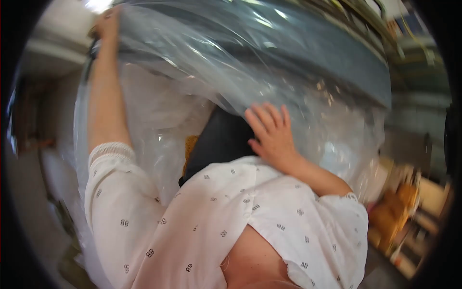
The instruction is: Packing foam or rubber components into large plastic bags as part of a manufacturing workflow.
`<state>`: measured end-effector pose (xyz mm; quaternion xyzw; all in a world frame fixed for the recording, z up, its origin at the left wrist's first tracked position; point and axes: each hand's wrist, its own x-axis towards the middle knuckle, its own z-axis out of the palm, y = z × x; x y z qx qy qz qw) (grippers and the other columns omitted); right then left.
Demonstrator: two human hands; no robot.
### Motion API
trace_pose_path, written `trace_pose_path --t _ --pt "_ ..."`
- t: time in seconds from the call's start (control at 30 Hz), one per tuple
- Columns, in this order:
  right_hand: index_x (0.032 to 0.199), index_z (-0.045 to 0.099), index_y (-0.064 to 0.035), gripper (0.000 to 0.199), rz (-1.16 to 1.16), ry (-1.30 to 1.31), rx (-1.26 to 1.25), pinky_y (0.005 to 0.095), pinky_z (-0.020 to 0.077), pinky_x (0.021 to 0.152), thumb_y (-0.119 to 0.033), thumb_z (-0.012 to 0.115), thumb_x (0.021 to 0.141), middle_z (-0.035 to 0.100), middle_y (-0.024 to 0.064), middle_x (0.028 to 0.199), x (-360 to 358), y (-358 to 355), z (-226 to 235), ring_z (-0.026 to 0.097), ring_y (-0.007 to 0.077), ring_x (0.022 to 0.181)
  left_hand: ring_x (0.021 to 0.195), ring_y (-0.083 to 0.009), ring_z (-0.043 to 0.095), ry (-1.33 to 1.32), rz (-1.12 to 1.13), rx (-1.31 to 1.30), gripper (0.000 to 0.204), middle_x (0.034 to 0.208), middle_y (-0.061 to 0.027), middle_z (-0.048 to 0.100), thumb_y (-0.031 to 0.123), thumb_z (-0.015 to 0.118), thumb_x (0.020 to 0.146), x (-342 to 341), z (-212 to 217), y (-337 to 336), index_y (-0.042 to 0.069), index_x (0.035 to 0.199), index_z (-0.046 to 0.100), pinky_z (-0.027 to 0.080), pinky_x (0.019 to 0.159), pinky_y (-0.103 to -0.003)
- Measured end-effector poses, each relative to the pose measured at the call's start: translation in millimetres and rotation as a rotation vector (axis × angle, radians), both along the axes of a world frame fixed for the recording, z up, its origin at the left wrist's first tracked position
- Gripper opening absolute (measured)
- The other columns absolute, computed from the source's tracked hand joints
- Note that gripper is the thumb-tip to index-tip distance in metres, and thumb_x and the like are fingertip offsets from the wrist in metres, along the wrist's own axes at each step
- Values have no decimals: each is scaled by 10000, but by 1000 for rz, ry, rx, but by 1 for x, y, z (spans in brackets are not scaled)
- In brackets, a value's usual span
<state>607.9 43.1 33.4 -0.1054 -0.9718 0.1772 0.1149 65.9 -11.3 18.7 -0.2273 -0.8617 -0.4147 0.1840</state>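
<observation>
A large clear plastic sheet (pixel 192 53) drapes over a long blue-grey panel-like thing (pixel 332 62) in front of me. My left arm stretches far forward, and my left hand (pixel 109 24) is closed at the sheet's far left corner. Glare and blur hide part of its fingers. Nearer my body, my right hand (pixel 274 137) rests against the plastic with fingers spread, holding nothing. Beneath its fingertips the sheet falls in loose folds toward me. A black surface (pixel 221 142) shows between my right hand and my shirt; I cannot tell what it is.
Orange-brown bundles (pixel 394 216) and stacked pieces lie at the right, beyond hanging plastic. Metal rails (pixel 365 29) run along the far right top. A pale wall (pixel 53 53) stands at the left, with blurred greenish material (pixel 72 265) low down.
</observation>
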Motion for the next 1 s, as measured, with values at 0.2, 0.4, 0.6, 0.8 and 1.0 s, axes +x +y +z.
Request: trace_pose_path --t 0.2,0.4,0.6,0.8,1.0 --pt "1253 432 -87 635 -1072 44 343 461 324 929 -4 582 641 369 124 1335 198 73 -66 418 306 1156 827 -161 583 -178 -190 105 392 910 -83 656 341 694 717 -62 -18 -22 24 948 670 441 775 -258" --pt "1060 563 -67 381 -1761 103 35 344 420 839 0 558 685 559 146 1089 371 19 -54 538 265 1002 838 -192 590 -99 -154 -92 385 929 -87 655 373 653 746 -39 -21 -5 51 956 673 438 791 -285" --pt "1025 564 -79 254 -945 1348 -604 309 435 775 -248 477 856 550 23 960 387 50 146 510 143 804 838 -223 597 21 -122 -168 397 913 -93 658 426 629 748 -52 -23 -16 76 928 681 438 781 -308" --pt "986 545 -30 260 -1476 -373 289 364 422 772 -235 532 825 561 133 1077 326 215 187 536 338 935 836 -228 607 78 -58 -319 391 886 -76 666 438 627 752 -50 -22 -7 83 906 686 444 764 -311" --pt "890 594 -60 177 -820 442 298 372 432 702 -203 554 793 551 118 923 216 206 101 542 297 849 807 -233 615 106 -26 -314 423 875 -79 667 471 615 750 -56 -24 -19 79 893 685 451 740 -323"
